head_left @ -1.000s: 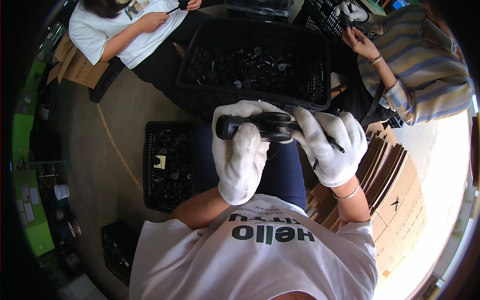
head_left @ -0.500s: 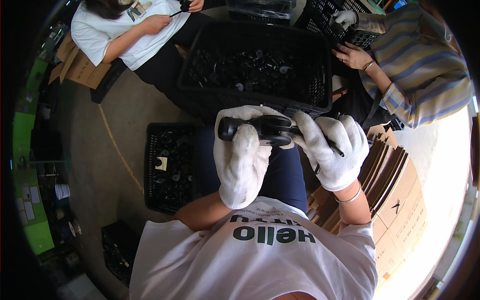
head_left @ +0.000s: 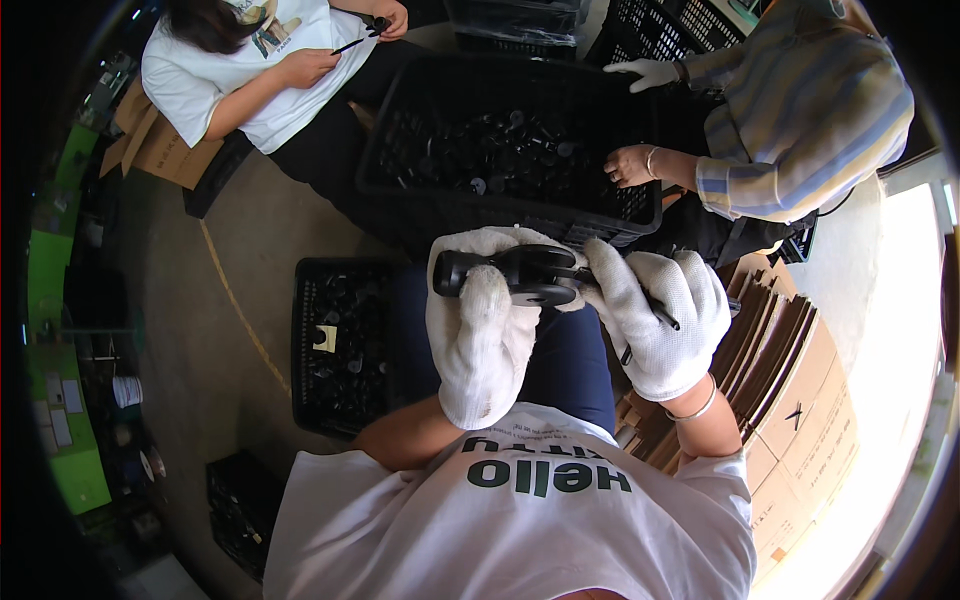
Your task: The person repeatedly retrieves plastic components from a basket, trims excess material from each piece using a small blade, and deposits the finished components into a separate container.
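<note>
My left hand [head_left: 476, 355], in a white knit glove, is closed round a black plastic part [head_left: 540, 292]. The part has a short cylindrical end at the left and a pair of rounded discs at the right, like a twin-wheel caster. Its right end meets the fingertips of my gloved right hand [head_left: 675, 325]. Those fingers are curled round a thin dark rod-like tool [head_left: 662, 314], whose end sticks out between them. Its working end is hidden at the part. Both hands are above my lap.
A large black crate [head_left: 510, 205] of black parts stands ahead. At left is a smaller crate [head_left: 300, 350] with a yellowish piece in it. Flattened cardboard boxes [head_left: 800, 400] lean at right. One co-worker sits ahead left; another's bare hand [head_left: 630, 166] reaches into the large crate.
The co-worker at right has leaned in, one hand now inside the large crate, the gloved one at its far rim. My hands keep their hold, with only a slight shift.
</note>
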Motion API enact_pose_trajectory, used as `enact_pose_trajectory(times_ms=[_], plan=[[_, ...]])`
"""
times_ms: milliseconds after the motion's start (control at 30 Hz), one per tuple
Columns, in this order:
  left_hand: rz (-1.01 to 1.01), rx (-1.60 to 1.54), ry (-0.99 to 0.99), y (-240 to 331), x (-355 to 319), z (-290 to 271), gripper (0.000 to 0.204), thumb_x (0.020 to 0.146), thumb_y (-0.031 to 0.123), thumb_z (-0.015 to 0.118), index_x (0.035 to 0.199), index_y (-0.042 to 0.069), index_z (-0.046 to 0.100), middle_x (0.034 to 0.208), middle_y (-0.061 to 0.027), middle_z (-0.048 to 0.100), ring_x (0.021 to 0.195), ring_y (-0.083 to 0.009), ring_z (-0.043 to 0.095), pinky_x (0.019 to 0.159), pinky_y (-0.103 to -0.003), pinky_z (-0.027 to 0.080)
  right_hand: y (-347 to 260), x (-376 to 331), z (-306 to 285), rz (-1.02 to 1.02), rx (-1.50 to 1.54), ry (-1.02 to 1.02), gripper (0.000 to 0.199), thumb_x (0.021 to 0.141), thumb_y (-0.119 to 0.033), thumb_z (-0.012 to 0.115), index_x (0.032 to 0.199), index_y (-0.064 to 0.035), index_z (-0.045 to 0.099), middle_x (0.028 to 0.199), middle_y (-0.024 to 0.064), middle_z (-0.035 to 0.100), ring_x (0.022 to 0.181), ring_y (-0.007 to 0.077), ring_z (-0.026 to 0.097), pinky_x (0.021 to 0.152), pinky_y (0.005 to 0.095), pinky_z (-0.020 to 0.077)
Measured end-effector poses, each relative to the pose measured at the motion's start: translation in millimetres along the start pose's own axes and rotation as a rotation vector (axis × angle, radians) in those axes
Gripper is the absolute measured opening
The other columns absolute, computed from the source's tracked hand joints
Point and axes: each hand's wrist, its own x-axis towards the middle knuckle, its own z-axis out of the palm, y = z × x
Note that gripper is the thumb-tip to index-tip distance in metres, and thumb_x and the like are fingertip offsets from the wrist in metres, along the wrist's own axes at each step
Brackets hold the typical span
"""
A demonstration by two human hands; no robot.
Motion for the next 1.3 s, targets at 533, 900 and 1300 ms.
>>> enact_pose_trajectory(times_ms=[533,900,1300], plan=[[0.053,0.014,0.112,-5.9,-4.6,4.3,0.034,0.096,0.031,0.042,0.108,0.0,0.041,0.103,-0.0199,0.054,0.088,-0.0263,0.058,0.073,-0.036,0.051,-9.4,-4.4,4.7,0.043,0.02,0.023,0.048,0.06,-0.02,0.068,0.108,-0.0143,0.066,0.075,0.0,0.048,0.058,0.0143,0.043,0.045,0.0262,0.0344],[0.045,-0.061,0.072,-8.5,-7.1,0.8,0.03,0.096,0.027,0.044,0.112,0.002,0.04,0.105,-0.0201,0.054,0.091,-0.0257,0.059,0.078,-0.038,0.051,-11.7,-6.1,5.9,0.074,0.018,0.014,0.048,0.061,-0.02,0.067,0.108,-0.0145,0.066,0.073,-0.001,0.047,0.057,0.0137,0.043,0.046,0.0263,0.0339],[0.051,0.03,-0.017,-1.1,-2.4,-8.6,0.036,0.095,0.03,0.048,0.109,-0.001,0.04,0.103,-0.0226,0.056,0.091,-0.026,0.06,0.078,-0.038,0.054,-2.9,-1.0,0.5,-0.064,-0.015,0.01,0.05,0.057,-0.018,0.067,0.107,-0.0145,0.067,0.073,-0.0017,0.047,0.057,0.0131,0.044,0.044,0.0257,0.033]])
